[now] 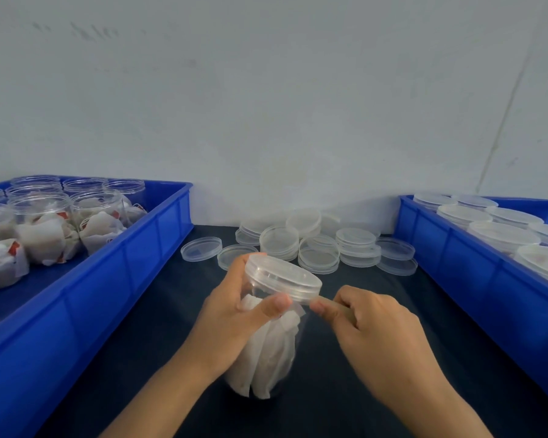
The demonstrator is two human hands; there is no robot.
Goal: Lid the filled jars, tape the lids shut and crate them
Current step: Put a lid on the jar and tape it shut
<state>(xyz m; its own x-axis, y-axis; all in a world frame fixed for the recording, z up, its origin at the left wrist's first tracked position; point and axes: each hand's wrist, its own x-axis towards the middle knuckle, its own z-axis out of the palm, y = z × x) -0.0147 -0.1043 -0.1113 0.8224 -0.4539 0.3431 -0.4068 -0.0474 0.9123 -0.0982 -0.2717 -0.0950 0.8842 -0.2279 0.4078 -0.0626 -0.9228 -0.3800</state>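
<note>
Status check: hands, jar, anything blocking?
Left hand grips lidded jar, tilted. Right hand pinches tape strip at lid rim. Loose lids piled behind, clear of the work.

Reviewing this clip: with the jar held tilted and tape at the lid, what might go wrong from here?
1. The jar leans, gripped only by the left hand; it may slip or tip.
2. The right hand pinches tape at the lid rim; it may go on crooked or wrinkle.
3. A stray elbow could scatter the loose lids behind.
</note>
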